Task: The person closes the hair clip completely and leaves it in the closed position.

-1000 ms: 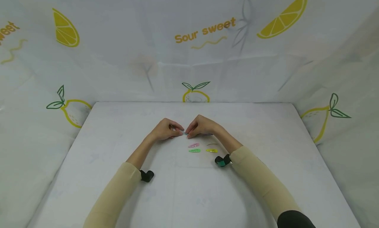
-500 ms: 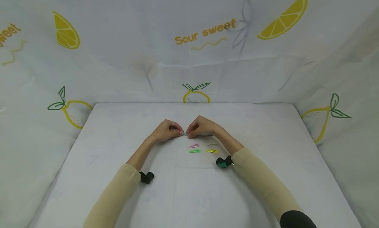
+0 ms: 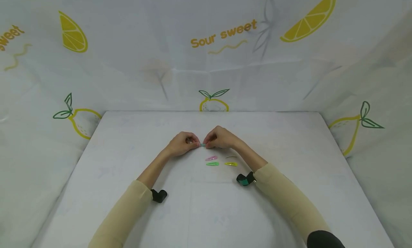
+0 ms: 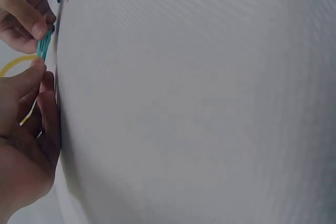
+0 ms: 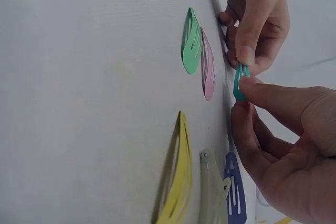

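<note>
Head: seemingly teal clip in both hands

Held clip: between left grip and right grip | four clips: on table, before it

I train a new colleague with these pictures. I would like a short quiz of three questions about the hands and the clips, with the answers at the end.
1. Which clip do the left hand and the right hand pinch between them?
A) the yellow clip
B) the teal clip
C) the dark blue clip

2. True or false: in the head view, the green clip lies nearer to the person than the pink clip.

3. How many clips lie on the table in the right wrist view, not counting the one in the hands?

Key: 1. B; 2. True; 3. Five.
</note>
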`<state>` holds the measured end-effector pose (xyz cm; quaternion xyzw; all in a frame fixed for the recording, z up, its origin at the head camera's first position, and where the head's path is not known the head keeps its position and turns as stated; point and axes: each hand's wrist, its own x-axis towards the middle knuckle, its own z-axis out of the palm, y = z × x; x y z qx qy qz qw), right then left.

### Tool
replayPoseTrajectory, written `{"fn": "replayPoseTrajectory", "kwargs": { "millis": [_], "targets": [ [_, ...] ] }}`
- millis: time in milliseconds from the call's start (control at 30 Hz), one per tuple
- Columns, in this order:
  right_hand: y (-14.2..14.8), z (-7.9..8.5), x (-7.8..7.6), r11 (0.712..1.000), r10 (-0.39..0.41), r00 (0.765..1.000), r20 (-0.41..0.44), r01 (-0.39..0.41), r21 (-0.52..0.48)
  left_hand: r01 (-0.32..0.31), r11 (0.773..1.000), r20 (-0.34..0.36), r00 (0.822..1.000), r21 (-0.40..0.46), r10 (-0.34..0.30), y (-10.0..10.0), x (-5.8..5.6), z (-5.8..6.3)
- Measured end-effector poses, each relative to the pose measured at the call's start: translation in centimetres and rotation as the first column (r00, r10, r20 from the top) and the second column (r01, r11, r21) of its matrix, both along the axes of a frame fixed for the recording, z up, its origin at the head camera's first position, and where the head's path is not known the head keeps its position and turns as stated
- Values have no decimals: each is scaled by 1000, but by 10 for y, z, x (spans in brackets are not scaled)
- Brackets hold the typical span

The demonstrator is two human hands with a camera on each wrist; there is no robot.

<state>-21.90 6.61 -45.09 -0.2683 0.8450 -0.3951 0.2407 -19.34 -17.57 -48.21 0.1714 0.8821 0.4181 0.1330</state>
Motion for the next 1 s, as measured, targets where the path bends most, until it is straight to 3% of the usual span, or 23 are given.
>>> {"fn": "replayPoseTrajectory", "kwargs": {
  "millis": [433, 833, 1000],
  "targets": [
    [3, 8, 12, 997, -74, 991, -115, 69, -46, 4, 996, 8, 1000, 91, -5, 5, 10, 8],
    [16, 16, 26, 985, -131, 979, -154, 110, -134, -32, 987, -39, 998, 159, 39, 16, 21, 21],
    [20, 22, 32, 972, -173, 977, -125, 149, -180, -38, 982, -71, 996, 187, 52, 22, 26, 29]
  ]
}}
